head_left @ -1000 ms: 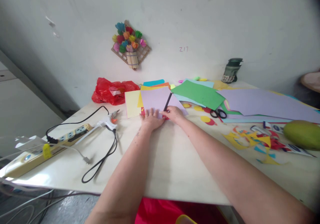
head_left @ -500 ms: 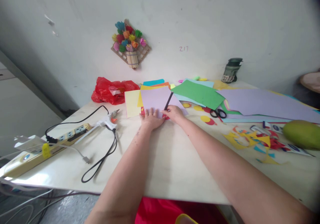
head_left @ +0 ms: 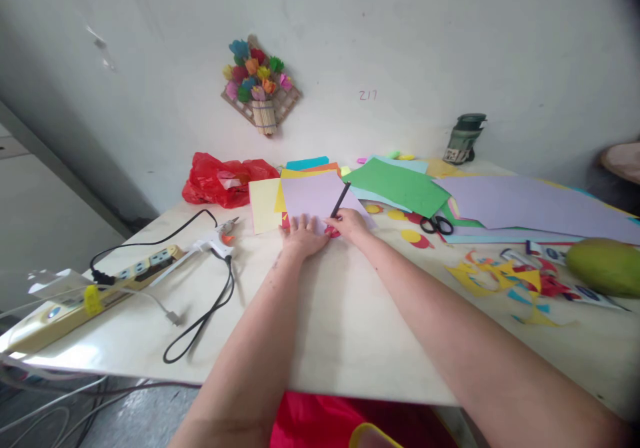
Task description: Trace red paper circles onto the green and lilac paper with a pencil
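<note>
On the near part of a light purple paper sheet (head_left: 310,191), my left hand (head_left: 303,236) lies flat with its fingers spread. My right hand (head_left: 350,225) is closed around a slim black pen (head_left: 341,199), which tilts up and to the right; its lower tip is hidden by the fingers. Between the two hands a small red paper piece (head_left: 331,232) shows, partly covered by them. Pale yellow paper (head_left: 264,206) sticks out on the left of the purple sheet, and more red shows beside my left fingertips.
Left are a glue gun (head_left: 217,240) with a looped black cord and a power strip (head_left: 100,301). A red plastic bag (head_left: 225,180) lies behind. To the right are green paper (head_left: 397,185), black-handled scissors (head_left: 437,225), yellow and red paper circles (head_left: 413,237), paper scraps (head_left: 480,278) and a green mango-like fruit (head_left: 605,267).
The pen's upper end has shifted slightly to the right along with my right hand, and more of the red piece shows. My left hand stays in place.
</note>
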Demonstrator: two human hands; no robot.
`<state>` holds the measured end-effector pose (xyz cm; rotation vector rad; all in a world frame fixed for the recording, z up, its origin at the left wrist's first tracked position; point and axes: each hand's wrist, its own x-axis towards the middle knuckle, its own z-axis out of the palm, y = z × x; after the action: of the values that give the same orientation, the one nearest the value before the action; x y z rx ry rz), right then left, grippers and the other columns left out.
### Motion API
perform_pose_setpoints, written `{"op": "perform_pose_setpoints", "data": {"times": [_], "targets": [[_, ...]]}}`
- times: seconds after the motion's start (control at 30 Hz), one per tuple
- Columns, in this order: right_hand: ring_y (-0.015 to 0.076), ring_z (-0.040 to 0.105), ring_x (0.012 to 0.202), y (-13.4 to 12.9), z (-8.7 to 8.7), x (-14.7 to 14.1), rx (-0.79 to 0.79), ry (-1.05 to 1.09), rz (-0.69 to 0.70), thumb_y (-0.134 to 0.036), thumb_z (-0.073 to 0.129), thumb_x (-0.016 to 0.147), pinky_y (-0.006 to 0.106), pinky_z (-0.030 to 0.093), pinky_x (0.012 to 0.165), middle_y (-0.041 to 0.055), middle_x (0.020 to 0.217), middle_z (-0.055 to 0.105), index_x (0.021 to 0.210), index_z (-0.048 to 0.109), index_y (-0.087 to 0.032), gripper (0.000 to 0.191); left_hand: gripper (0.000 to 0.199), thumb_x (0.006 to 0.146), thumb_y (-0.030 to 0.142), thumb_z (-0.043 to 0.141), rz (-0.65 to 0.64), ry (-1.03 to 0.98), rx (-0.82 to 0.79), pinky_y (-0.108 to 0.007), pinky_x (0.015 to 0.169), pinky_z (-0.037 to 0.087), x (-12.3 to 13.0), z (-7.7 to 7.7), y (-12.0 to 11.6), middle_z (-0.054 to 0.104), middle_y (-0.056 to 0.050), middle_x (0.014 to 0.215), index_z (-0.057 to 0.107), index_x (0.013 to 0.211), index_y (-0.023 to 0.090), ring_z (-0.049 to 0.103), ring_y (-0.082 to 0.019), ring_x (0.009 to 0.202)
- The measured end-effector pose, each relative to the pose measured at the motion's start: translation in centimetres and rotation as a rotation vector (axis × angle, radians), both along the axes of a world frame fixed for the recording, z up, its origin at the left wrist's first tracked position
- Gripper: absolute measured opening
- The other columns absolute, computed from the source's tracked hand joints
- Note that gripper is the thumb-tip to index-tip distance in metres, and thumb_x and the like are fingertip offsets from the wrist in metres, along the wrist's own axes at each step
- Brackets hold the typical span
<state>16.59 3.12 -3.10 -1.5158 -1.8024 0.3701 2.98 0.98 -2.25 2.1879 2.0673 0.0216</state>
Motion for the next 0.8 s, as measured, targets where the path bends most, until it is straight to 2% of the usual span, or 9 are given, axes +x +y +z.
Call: {"op": "perform_pose_setpoints", "data": {"times": [0.37, 0.8], "targets": [[0.0165, 0.062, 0.063, 0.90, -0.96, 0.15, 0.030, 0.100, 0.015, -0.042, 0.056, 0.067, 0.023, 0.045, 0.057, 0.0049, 0.064, 0.066, 0.071, 0.065, -0.018, 0.026, 0.083, 0.066, 0.075, 0.016, 0.002, -0.034, -0.002, -0.060, 0.095, -0.001, -0.01, 0.02, 0.05, 0.003, 0.000, 0.142, 0.015, 0.135, 0.029, -0.005, -0.032, 0.127], [0.0154, 0.061, 0.060, 0.73, -0.63, 0.31, 0.049, 0.104, -0.028, -0.038, 0.057, 0.067, 0.021, 0.042, 0.054, 0.0048, 0.060, 0.065, 0.068, 0.064, -0.016, 0.023, 0.083, 0.066, 0.075, 0.017, 0.007, -0.033, -0.001, -0.059, 0.096, -0.001, 0.03, -0.08, 0.14, 0.003, 0.001, 0.142, 0.017, 0.134, 0.029, -0.005, -0.031, 0.127]]}}
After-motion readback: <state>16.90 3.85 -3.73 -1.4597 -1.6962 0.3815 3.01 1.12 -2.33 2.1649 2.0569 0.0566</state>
